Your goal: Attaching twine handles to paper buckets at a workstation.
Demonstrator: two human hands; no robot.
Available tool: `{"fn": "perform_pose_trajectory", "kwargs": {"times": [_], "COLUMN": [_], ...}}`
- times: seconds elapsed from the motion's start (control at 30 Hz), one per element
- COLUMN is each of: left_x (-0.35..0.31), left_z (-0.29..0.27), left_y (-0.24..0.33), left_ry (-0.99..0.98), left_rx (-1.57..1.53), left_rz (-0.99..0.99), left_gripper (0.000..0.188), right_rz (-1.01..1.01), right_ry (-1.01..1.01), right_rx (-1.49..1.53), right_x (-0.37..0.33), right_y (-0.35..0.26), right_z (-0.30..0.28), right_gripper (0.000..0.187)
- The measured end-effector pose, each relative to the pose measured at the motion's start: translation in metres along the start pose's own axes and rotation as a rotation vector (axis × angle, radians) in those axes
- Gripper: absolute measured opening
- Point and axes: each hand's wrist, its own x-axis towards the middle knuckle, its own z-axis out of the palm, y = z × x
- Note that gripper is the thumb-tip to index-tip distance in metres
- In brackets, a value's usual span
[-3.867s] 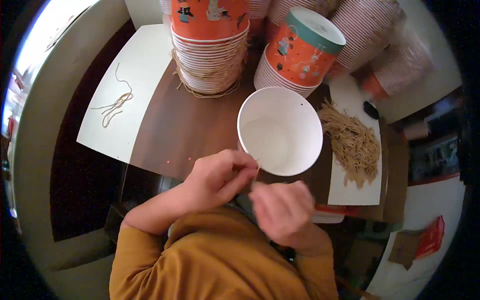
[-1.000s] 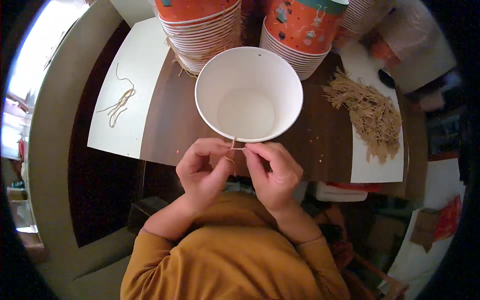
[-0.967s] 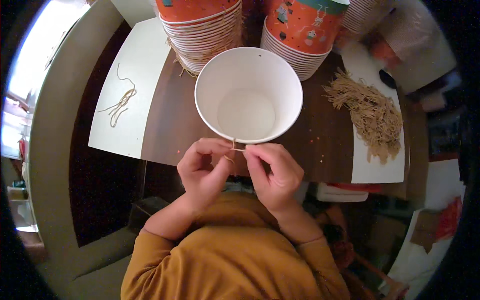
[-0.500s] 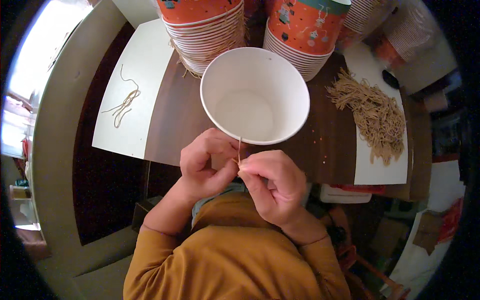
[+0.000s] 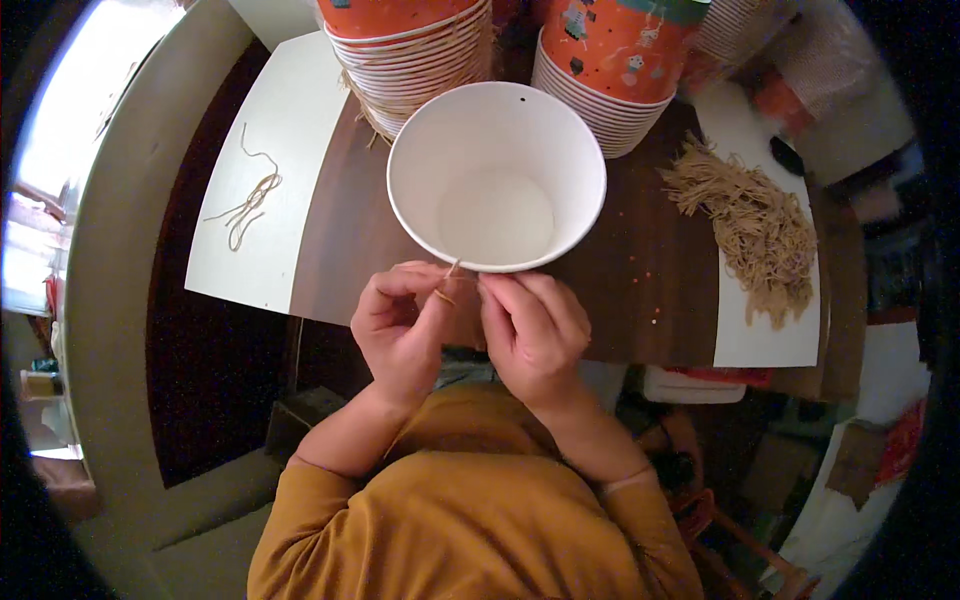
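Observation:
A round paper bucket (image 5: pixel 440 150), white inside, stands in front of me at the table's near side. A small dark hole shows in its far wall below the rim. Just under the near rim, my left hand (image 5: pixel 395 325) pinches a thin tan string (image 5: pixel 446 296) between thumb and fingers, and a short end of it pokes up by the rim. Close beside it, the fingertips of my right hand (image 5: pixel 537 330) are pressed together at the same string. How the string meets the bucket's outer wall is hidden from me.
Tall stacks of orange printed paper buckets, one left (image 5: pixel 410 70) and one right (image 5: pixel 605 110), stand behind. A pile of tan strings (image 5: pixel 755 235) lies on a white board at right. Some loose string (image 5: pixel 255 200) rests on the left white board (image 5: pixel 240 270).
The bucket has shifted slightly left and away from me. My left hand has moved a little left. My right hand has moved up toward the rim, and the string between them now sits lower.

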Motion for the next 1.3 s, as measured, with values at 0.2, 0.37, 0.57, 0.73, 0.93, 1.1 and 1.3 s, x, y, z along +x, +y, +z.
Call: {"fn": "perform_pose_trajectory", "kwargs": {"times": [0.2, 0.37, 0.57, 0.73, 0.93, 1.1, 1.3], "left_x": [0.009, 0.025, 0.022, 0.026, 0.028, 0.026, 0.022], "left_z": [0.001, -0.010, -0.007, -0.008, -0.016, -0.020, -0.020], "left_y": [-0.004, 0.003, 0.020, 0.017, 0.021, 0.020, 0.027], "left_ry": [0.100, -0.006, 0.053, 0.058, 0.080, 0.127, 0.056], "left_rx": [0.143, 0.751, 0.008, -0.185, -0.260, -0.212, 0.075], "left_rz": [0.119, 0.610, -0.337, -0.408, -0.495, -0.398, -0.252], "left_gripper": [0.015, 0.016, 0.008, 0.011, 0.011, 0.011, 0.012], "right_rz": [0.003, 0.026, 0.010, 0.001, 0.310, 0.655, 0.961], "right_ry": [-0.067, -0.031, -0.018, -0.057, -0.167, -0.250, -0.211], "right_rx": [-0.149, -0.037, -0.029, -0.023, 0.606, 0.980, 1.250], "right_x": [0.012, 0.018, 0.013, 0.015, 0.022, 0.028, 0.025], "right_y": [-0.008, -0.007, -0.002, -0.001, -0.003, -0.012, -0.012], "right_z": [0.010, 0.012, 0.020, 0.028, 0.040, 0.037, 0.043], "right_gripper": [0.018, 0.017, 0.019, 0.020, 0.016, 0.014, 0.014]}}
